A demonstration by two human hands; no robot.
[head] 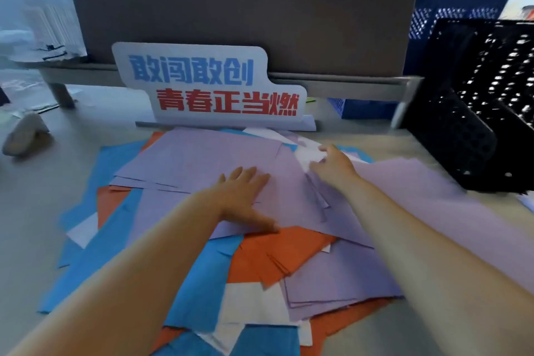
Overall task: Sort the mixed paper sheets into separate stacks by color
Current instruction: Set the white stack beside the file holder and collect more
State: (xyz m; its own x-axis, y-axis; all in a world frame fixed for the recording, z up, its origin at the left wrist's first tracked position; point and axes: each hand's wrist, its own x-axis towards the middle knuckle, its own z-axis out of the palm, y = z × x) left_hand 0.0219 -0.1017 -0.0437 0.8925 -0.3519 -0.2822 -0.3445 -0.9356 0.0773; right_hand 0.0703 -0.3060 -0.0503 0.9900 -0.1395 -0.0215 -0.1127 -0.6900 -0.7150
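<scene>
A mixed heap of paper covers the desk in front of me. Purple sheets lie on top, with blue sheets, orange sheets and white sheets showing beneath and around them. My left hand presses flat on the purple paper in the middle of the heap, fingers straight and thumb spread. My right hand reaches farther back, its fingers touching a white sheet at the far edge of the heap; the image is blurred there and I cannot tell whether it pinches the sheet.
A white sign with blue and red characters stands right behind the heap, before a brown desk divider. A black perforated basket sits at the right, a blue crate behind it. A person sits beyond the divider.
</scene>
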